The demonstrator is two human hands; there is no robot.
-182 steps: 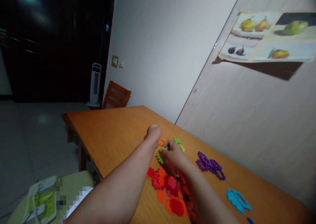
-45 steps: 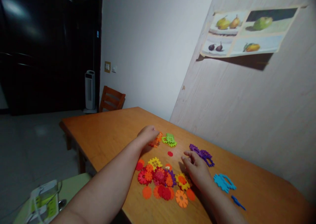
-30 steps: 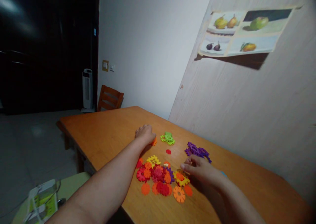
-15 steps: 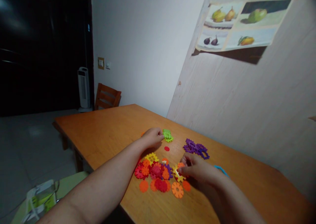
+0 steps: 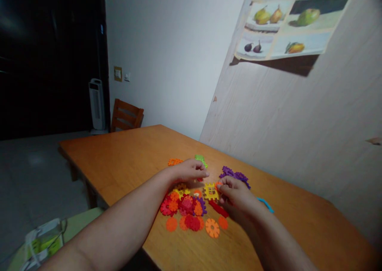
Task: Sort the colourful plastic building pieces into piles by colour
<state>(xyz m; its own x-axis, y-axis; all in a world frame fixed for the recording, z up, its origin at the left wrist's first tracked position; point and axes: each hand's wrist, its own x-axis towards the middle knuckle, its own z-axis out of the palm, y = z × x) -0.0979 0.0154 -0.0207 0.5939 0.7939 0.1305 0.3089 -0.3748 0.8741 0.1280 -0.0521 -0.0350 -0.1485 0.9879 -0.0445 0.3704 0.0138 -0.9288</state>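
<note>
Pinching a yellow square piece (image 5: 211, 192) at one edge, my right hand (image 5: 237, 190) has its thumb and fingertips drawn together; an orange disc (image 5: 219, 185) sits at that same edge, and I cannot tell whether I grip it as well. The yellow piece is between my two hands, just beside the mixed pile (image 5: 187, 203). My left hand (image 5: 192, 170) is near it, the fingers loosely curled, a gap showing between thumb and forefinger and nothing visible in it. Just on my side of the yellow piece lies a dark red piece (image 5: 218, 208).

I would judge myself partway along. What looks left is the pile, with its red, orange, yellow and purple pieces jumbled together, and an orange wheel (image 5: 212, 228) near it. Farther out, orange pieces (image 5: 174, 162), green pieces (image 5: 199, 159) and purple pieces (image 5: 227, 171) each lie in their own cluster, which I take as done; a blue piece (image 5: 265, 204) shows beyond my right forearm, partly hidden. All of it rests on the wooden table (image 5: 134, 151).
</note>
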